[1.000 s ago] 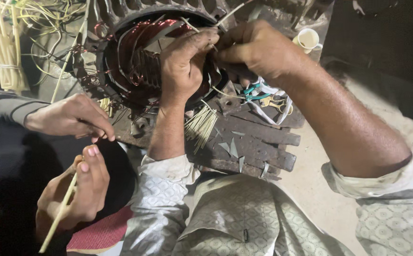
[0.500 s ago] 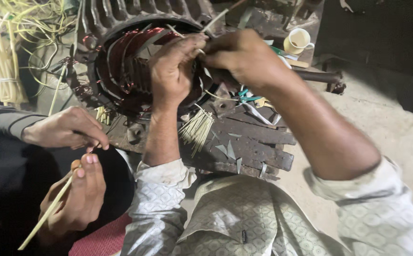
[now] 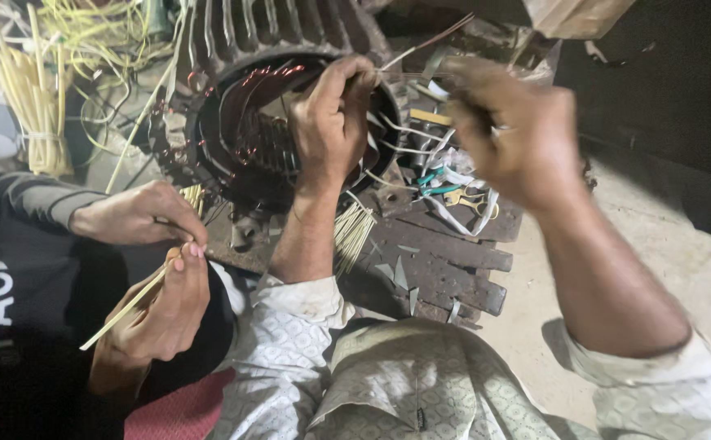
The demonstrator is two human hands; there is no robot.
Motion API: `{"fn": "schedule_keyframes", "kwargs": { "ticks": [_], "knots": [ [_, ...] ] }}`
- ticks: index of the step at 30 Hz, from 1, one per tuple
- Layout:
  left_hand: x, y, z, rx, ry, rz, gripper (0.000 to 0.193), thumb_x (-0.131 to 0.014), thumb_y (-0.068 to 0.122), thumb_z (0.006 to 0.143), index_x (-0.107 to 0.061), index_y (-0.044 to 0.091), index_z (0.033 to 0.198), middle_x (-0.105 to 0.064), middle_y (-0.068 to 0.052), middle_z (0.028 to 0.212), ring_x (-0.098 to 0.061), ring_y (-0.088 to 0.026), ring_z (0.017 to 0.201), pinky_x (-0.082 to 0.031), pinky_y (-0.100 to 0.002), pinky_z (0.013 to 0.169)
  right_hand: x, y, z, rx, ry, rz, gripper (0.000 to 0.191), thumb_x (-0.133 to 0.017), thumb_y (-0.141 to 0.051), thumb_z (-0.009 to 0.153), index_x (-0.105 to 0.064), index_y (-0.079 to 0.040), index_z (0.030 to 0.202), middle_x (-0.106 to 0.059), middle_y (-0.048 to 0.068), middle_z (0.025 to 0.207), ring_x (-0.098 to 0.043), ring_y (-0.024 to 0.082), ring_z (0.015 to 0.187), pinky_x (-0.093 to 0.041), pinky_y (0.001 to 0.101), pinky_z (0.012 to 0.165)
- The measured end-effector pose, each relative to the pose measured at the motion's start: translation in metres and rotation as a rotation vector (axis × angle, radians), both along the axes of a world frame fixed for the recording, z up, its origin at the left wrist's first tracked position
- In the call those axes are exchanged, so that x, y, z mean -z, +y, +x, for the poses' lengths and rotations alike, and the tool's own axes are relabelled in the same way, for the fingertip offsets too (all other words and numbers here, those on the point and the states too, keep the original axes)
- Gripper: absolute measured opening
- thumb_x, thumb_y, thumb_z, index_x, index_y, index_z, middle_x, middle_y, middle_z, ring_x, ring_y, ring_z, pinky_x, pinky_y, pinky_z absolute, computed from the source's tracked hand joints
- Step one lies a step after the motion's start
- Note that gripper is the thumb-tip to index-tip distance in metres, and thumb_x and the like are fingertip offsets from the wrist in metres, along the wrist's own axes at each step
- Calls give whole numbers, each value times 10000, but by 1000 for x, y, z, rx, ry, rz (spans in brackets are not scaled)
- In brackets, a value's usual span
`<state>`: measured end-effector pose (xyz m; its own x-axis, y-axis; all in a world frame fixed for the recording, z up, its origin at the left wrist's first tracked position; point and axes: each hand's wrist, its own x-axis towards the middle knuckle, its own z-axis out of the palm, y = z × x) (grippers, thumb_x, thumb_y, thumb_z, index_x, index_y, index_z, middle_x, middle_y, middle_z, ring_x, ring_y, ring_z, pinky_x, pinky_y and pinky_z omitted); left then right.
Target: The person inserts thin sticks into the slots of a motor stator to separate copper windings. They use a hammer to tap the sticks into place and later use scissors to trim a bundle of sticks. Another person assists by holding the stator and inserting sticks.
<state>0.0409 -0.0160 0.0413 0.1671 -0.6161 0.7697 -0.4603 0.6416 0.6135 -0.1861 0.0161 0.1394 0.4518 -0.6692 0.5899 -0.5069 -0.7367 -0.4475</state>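
A dark ribbed motor housing (image 3: 233, 33) lies on its side, with reddish copper windings (image 3: 249, 122) showing in its round opening. My left hand (image 3: 331, 114) reaches into that opening, fingers curled over the winding at the right rim. A thin pale stick (image 3: 429, 42) juts up and right from just beside its fingertips. My right hand (image 3: 523, 134) hovers blurred to the right of the housing, fingers curled; whether it holds anything is unclear. White wire leads (image 3: 404, 130) trail between my two hands.
Another person sits at the left; one of their hands (image 3: 139, 213) rests by the housing, the other hand (image 3: 164, 314) holds a thin yellow strip. Bundled yellow strips (image 3: 33, 106) lie far left, short pale sticks (image 3: 354, 232) and green-handled pliers (image 3: 437, 183) on dark wooden slats (image 3: 445, 269).
My right hand has pulled away from the stator rim to the right and now shows blurred. My left hand stays on the winding. The view has tilted slightly.
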Motion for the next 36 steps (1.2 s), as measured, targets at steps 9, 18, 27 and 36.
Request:
{"fn": "schedule_keyframes", "kwargs": {
  "ticks": [9, 18, 27, 36],
  "knots": [
    [-27, 15, -8, -28, -17, 6, 129, -663, 72, 1050, -712, 34, 1164, -785, -103, 1020, -789, -197, 868, -611, -325, 772, 26, -64, 54, 106, 552, -287, 150, -588, -102, 1029, -622, -9, 1141, -661, 130, 722, -686, 245, 593, -546, 375, 473],
    [-25, 8, -1, 100, 107, 129, 140, -691, 168, 1040, -736, 49, 1100, -789, -61, 968, -755, -119, 806, -604, -267, 690, -5, -50, -24, 91, 191, -179, 177, -577, -98, 1085, -669, 17, 1184, -727, 167, 935, -731, 253, 724, -590, 354, 591],
    [-40, 16, -10, 3, 5, 139, 123, -704, 109, 1029, -733, 23, 1111, -786, -108, 990, -763, -157, 864, -594, -297, 782, 23, -74, 30, -8, 430, -295, 268, -681, -77, 945, -692, -35, 1209, -746, 132, 904, -730, 263, 744, -602, 375, 624],
    [-36, 16, -1, 59, -2, 96, 106, -710, 51, 1021, -716, 13, 1119, -778, -127, 1042, -785, -210, 926, -601, -306, 823, -29, -60, -2, -104, 229, 78, 274, -720, -56, 953, -677, -9, 1220, -737, 144, 981, -743, 244, 855, -604, 363, 738]
  ]
}}
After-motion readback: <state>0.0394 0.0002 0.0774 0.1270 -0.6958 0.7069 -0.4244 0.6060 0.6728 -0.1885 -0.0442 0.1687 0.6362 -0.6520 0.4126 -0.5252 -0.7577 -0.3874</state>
